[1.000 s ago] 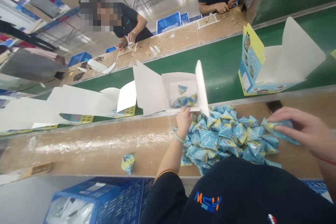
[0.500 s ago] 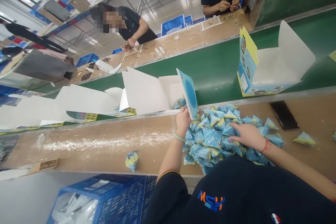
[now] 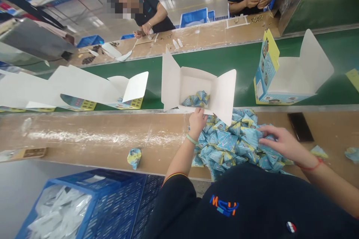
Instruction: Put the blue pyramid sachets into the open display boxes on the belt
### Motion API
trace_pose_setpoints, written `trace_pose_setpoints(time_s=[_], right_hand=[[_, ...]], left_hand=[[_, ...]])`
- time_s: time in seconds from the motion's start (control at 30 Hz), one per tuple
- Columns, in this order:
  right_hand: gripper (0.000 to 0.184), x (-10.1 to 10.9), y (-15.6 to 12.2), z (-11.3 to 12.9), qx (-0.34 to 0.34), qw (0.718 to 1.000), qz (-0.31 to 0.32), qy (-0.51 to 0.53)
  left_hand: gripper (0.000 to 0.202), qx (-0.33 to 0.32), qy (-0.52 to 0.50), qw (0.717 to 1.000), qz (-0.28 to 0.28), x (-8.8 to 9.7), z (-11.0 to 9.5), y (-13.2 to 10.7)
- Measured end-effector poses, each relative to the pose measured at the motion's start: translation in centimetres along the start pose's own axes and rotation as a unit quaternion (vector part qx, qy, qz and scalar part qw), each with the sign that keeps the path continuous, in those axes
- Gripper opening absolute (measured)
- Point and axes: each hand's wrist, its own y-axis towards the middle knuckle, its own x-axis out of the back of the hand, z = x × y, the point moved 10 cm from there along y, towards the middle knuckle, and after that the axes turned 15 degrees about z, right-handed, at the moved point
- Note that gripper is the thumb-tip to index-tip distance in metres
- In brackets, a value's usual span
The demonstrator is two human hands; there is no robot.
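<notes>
An open white carton [image 3: 196, 82] lies at the near edge of the green belt with a few blue-and-yellow packets [image 3: 196, 99] inside. My left hand [image 3: 197, 121] grips the carton's near edge, fingers closed on it. A heap of the same packets [image 3: 232, 143] lies on the brown bench in front of me. My right hand [image 3: 280, 142] rests on the heap's right side, fingers spread over the packets.
More open cartons [image 3: 291, 71] [image 3: 123, 89] ride the green conveyor [image 3: 241, 59]. A black phone [image 3: 300, 126] lies right of the heap, a stray packet [image 3: 134, 157] left. A blue crate [image 3: 84, 205] stands below. Two people work across the belt.
The carton's right flap has swung open and the carton sits further right. My right hand dropped from holding a packet at the far right onto the heap.
</notes>
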Motion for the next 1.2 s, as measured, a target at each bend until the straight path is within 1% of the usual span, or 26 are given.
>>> trace_pose_setpoints(time_s=[0.03,0.1,0.17,0.2,0.23,0.27,0.33,0.37,0.4,0.43,0.47,0.53,0.6,0.63,0.67,0.7,0.77,0.8,0.87,0.9,0.93,0.97,1.03,1.1,1.13,1.2], right_hand=[[0.032,1.3,0.0,2.1,0.046,0.998,-0.011,0.044],[0.030,4.1,0.8,6.7,0.140,0.984,-0.059,0.097],[0.029,6.2,3.0,10.8,0.208,0.964,-0.120,0.118],[0.030,6.8,4.9,12.3,0.223,0.957,-0.142,0.118],[0.032,6.9,7.2,13.6,0.224,0.957,-0.149,0.109],[0.036,6.6,9.9,14.7,0.215,0.962,-0.140,0.094],[0.051,5.6,14.8,16.3,0.200,0.974,-0.097,0.044],[0.059,5.4,16.5,16.7,0.197,0.977,-0.087,0.013],[0.065,5.6,17.4,17.0,0.198,0.976,-0.090,-0.015],[0.068,6.1,17.5,16.8,0.202,0.973,-0.110,-0.037],[0.066,7.0,16.9,16.3,0.205,0.967,-0.144,-0.048],[0.055,9.1,13.6,13.8,0.203,0.947,-0.246,-0.038],[0.040,10.3,9.5,9.3,0.166,0.925,-0.343,-0.006],[0.033,10.1,7.9,6.5,0.132,0.922,-0.364,0.007],[0.028,9.3,6.9,3.5,0.092,0.928,-0.361,0.014],[0.025,8.0,6.6,0.5,0.047,0.943,-0.328,0.013],[0.023,4.3,7.0,-5.0,-0.026,0.976,-0.216,-0.012],[0.022,2.3,7.4,-7.5,-0.054,0.985,-0.161,-0.030],[0.024,-0.7,8.5,-11.4,-0.105,0.989,-0.087,-0.065],[0.028,-1.6,9.2,-13.0,-0.129,0.986,-0.065,-0.079],[0.035,-2.3,10.0,-14.2,-0.151,0.983,-0.044,-0.091],[0.041,-2.9,11.0,-15.2,-0.169,0.980,-0.020,-0.099],[0.049,-4.0,13.2,-16.4,-0.186,0.976,0.039,-0.103],[0.046,-4.8,15.0,-17.0,-0.187,0.973,0.095,-0.098],[0.041,-5.0,15.6,-17.3,-0.187,0.971,0.114,-0.094],[0.035,-5.5,16.1,-17.9,-0.190,0.968,0.138,-0.089]], left_hand=[[0.020,0.002,0.000,1.000,0.002,0.0,0.1,0.0],[0.019,0.009,-0.006,1.000,0.006,-0.1,0.3,-0.2],[0.019,0.014,-0.018,1.000,0.011,-0.3,0.4,-0.3],[0.019,0.016,-0.023,1.000,0.013,-0.3,0.5,-0.4],[0.020,0.019,-0.025,0.999,0.014,-0.4,0.6,-0.4],[0.020,0.022,-0.026,0.999,0.014,-0.4,0.7,-0.4],[0.020,0.029,-0.023,0.999,0.013,-0.5,1.0,-0.3],[0.020,0.032,-0.021,0.999,0.010,-0.4,1.2,-0.2],[0.019,0.033,-0.021,0.999,0.006,-0.4,1.4,0.0],[0.019,0.031,-0.022,0.999,0.000,-0.3,1.7,0.1],[0.019,0.027,-0.025,0.999,-0.007,-0.1,2.0,0.4],[0.017,0.020,-0.037,0.999,-0.025,0.5,2.8,0.9],[0.017,0.012,-0.058,0.997,-0.047,1.5,3.8,1.7],[0.018,0.010,-0.069,0.996,-0.061,2.1,4.5,2.2],[0.021,0.009,-0.081,0.994,-0.076,2.8,5.1,2.7],[0.025,0.011,-0.091,0.992,-0.088,3.4,5.8,3.3],[0.033,0.019,-0.103,0.989,-0.100,4.4,7.0,4.6],[0.036,0.023,-0.107,0.989,-0.097,4.7,7.4,5.2],[0.035,0.033,-0.117,0.990,-0.073,4.7,8.0,6.3],[0.032,0.045,-0.126,0.989,-0.059,4.5,8.4,6.5],[0.031,0.064,-0.138,0.987,-0.052,4.3,8.7,6.5],[0.032,0.086,-0.153,0.983,-0.057,4.2,9.1,6.1],[0.043,0.126,-0.186,0.968,-0.107,4.3,9.8,4.6],[0.058,0.153,-0.228,0.946,-0.171,4.1,10.4,2.3],[0.063,0.164,-0.252,0.934,-0.192,3.6,10.7,1.3],[0.064,0.186,-0.300,0.914,-0.201,2.0,11.2,-0.5]])
